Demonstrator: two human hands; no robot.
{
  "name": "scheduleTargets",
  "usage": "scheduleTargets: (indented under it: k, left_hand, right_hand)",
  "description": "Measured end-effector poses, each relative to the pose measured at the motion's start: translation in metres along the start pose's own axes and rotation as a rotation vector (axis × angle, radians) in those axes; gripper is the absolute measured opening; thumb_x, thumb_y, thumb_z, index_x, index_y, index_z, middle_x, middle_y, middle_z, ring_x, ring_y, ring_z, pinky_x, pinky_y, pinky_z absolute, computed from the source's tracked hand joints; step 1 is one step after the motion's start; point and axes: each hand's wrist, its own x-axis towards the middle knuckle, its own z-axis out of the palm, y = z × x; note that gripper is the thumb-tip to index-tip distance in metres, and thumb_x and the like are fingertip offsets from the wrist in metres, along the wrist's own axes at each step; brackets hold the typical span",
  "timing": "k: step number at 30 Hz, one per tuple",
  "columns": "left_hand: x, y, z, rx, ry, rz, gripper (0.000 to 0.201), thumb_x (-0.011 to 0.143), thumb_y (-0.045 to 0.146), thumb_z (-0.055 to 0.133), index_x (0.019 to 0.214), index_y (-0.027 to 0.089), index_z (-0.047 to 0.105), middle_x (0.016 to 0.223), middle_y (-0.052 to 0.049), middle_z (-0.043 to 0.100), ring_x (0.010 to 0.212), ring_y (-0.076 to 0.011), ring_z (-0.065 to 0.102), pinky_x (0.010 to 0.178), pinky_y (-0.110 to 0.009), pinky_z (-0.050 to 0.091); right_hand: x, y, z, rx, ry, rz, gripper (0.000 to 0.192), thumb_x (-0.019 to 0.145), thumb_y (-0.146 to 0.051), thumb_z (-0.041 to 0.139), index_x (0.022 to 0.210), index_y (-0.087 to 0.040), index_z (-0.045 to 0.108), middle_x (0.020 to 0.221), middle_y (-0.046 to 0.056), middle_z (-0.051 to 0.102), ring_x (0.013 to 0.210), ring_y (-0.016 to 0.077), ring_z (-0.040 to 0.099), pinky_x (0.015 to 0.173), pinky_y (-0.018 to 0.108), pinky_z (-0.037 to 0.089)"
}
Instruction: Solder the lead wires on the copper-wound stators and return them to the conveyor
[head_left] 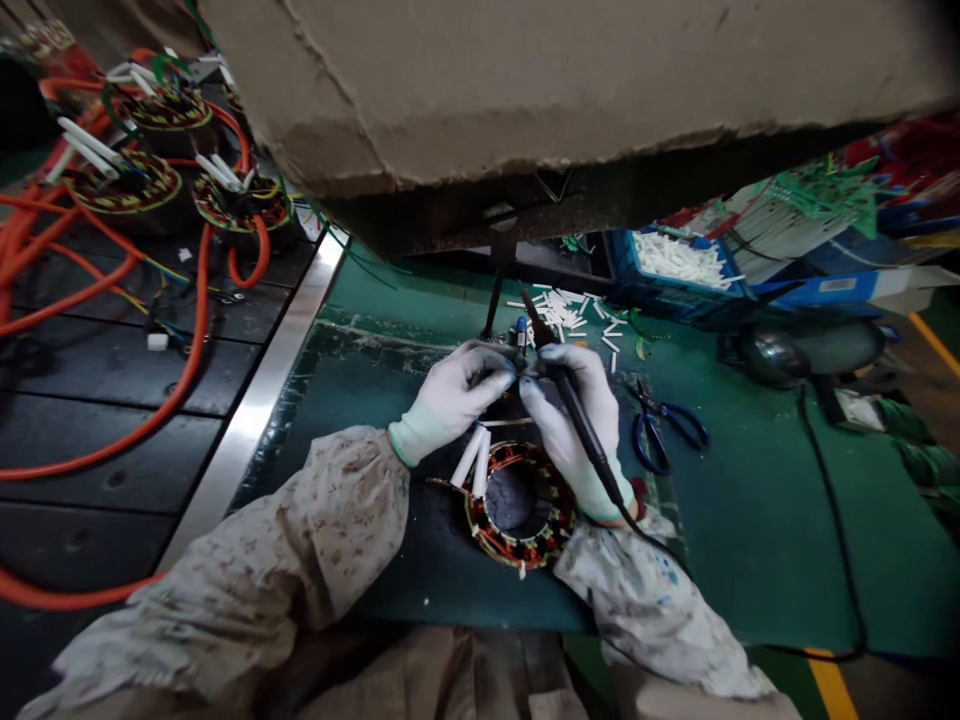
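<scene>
My left hand [454, 395], in a white glove, is closed in a pinch; a small dark piece at its fingertips is too hidden to name. My right hand [555, 425] is wrapped round a black soldering iron [576, 408], its tip pointing up and away and its cord trailing over my wrist. Thumb and fingers of both hands almost meet above the mat. Just below them lies a ring-shaped motor stator [491, 540] with copper windings. White sleeves [469, 457] stick up at its left edge. A small blue-topped piece [521, 328] stands beyond my fingertips.
Blue-handled pliers [681, 422] lie right of my right hand. Loose white tubes [559, 308] are scattered beyond, near a blue bin [675, 295] of more. A cardboard sheet [525, 90] overhangs the far side. Several stators [124, 190] and orange hoses [196, 350] occupy the left.
</scene>
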Motion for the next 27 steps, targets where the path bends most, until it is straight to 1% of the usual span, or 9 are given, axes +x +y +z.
scheduleTargets:
  k: [5,7,10,13,15,17,20,22,27]
  left_hand:
    - [0.000,0.001,0.001,0.004,0.010,0.001,0.010,0.089,0.025,0.063,0.084,0.019,0.068,0.102,-0.007,0.072,0.102,-0.0194,0.069,0.095,-0.033,0.056]
    - [-0.001,0.002,0.002,0.011,0.016,0.011,0.010,0.090,0.026,0.062,0.085,0.019,0.068,0.104,-0.007,0.072,0.102,-0.0189,0.069,0.095,-0.033,0.055]
    - [-0.001,0.002,0.002,0.017,0.020,0.011,0.011,0.090,0.027,0.062,0.085,0.019,0.068,0.103,-0.007,0.072,0.101,-0.0183,0.069,0.093,-0.032,0.056]
    - [-0.001,0.002,0.003,0.017,0.025,-0.001,0.010,0.089,0.026,0.062,0.084,0.019,0.067,0.102,-0.007,0.071,0.100,-0.0185,0.070,0.093,-0.032,0.056]
    - [0.000,0.002,0.002,0.014,0.028,-0.007,0.010,0.089,0.026,0.062,0.083,0.019,0.067,0.101,-0.007,0.072,0.100,-0.0187,0.070,0.092,-0.032,0.056]
    - [0.001,0.002,0.002,0.019,0.025,-0.014,0.010,0.088,0.026,0.062,0.082,0.019,0.067,0.101,-0.007,0.072,0.099,-0.0186,0.070,0.092,-0.032,0.056]
    - [0.002,0.002,0.001,0.039,0.031,-0.023,0.009,0.087,0.023,0.061,0.081,0.018,0.067,0.099,-0.007,0.073,0.098,-0.0185,0.070,0.092,-0.031,0.056]
    - [0.002,0.003,0.001,0.039,0.040,-0.030,0.008,0.086,0.023,0.062,0.082,0.018,0.067,0.099,-0.007,0.073,0.098,-0.0187,0.070,0.093,-0.031,0.055]
    - [0.004,0.005,0.001,0.039,0.057,-0.067,0.009,0.086,0.024,0.063,0.080,0.019,0.066,0.100,-0.007,0.074,0.097,-0.0190,0.070,0.092,-0.031,0.055]
  right_hand:
    - [0.001,-0.002,0.004,0.085,0.035,0.098,0.039,0.083,-0.032,0.070,0.118,-0.027,0.054,0.114,0.003,0.063,0.103,0.0201,0.063,0.096,0.041,0.052]
    - [0.001,-0.004,0.005,0.115,0.030,0.110,0.037,0.083,-0.032,0.070,0.116,-0.027,0.055,0.113,0.003,0.064,0.104,0.0204,0.062,0.096,0.041,0.052]
    - [0.003,-0.008,0.004,0.200,0.027,0.135,0.030,0.084,-0.030,0.068,0.112,-0.027,0.055,0.106,0.001,0.064,0.095,0.0177,0.063,0.089,0.037,0.053]
    - [0.004,-0.008,0.000,0.214,0.109,0.129,0.026,0.086,-0.029,0.066,0.109,-0.027,0.055,0.099,-0.001,0.062,0.087,0.0154,0.062,0.083,0.034,0.053]
    - [0.002,-0.004,-0.002,0.091,0.170,0.044,0.026,0.087,-0.029,0.066,0.110,-0.027,0.056,0.102,0.000,0.062,0.090,0.0165,0.062,0.084,0.035,0.053]
    - [0.000,0.003,-0.002,-0.141,0.198,-0.103,0.023,0.087,-0.029,0.067,0.108,-0.029,0.061,0.104,0.001,0.063,0.094,0.0189,0.062,0.087,0.038,0.051]
    - [-0.001,0.013,0.000,-0.465,0.199,-0.289,0.015,0.087,-0.029,0.068,0.101,-0.033,0.068,0.097,0.001,0.063,0.091,0.0197,0.060,0.082,0.038,0.050]
    - [0.001,0.015,0.003,-0.556,0.174,-0.325,0.015,0.087,-0.030,0.067,0.101,-0.033,0.070,0.095,0.002,0.062,0.088,0.0190,0.059,0.079,0.036,0.049]
    - [0.004,0.010,0.004,-0.645,0.155,-0.280,0.011,0.088,-0.031,0.065,0.098,-0.031,0.070,0.087,0.002,0.061,0.085,0.0197,0.057,0.081,0.037,0.046]
